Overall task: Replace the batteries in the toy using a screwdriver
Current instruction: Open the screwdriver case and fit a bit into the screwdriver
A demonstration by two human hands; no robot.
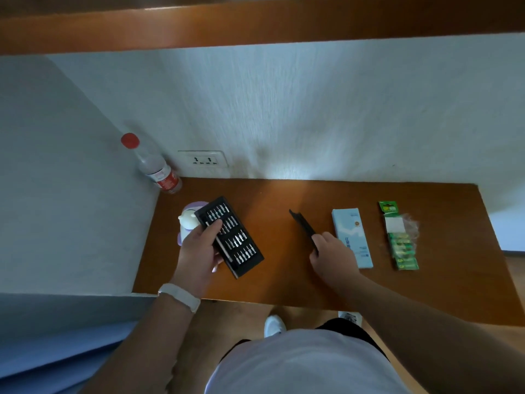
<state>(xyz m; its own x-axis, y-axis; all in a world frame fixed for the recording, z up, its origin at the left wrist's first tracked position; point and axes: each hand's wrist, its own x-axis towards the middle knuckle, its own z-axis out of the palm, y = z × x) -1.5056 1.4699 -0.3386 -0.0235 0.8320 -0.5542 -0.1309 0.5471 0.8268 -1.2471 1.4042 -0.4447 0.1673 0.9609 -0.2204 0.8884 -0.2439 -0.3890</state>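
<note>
A black screwdriver bit tray (237,240) with several rows of silver bits is tilted above the brown table (272,280). My left hand (199,251) grips its left edge, thumb across the bits. The tray's black sleeve cover (302,224) lies on the table at the middle, and my right hand (332,257) holds its near end. A white and purple toy (187,221) stands behind my left hand, partly hidden by it and the tray. A green pack of batteries (400,243) lies at the right.
A light blue box (350,228) lies between the cover and the batteries. A clear bottle with a red cap (154,166) leans in the far left corner by a wall socket (203,160). White walls close the table at back and left.
</note>
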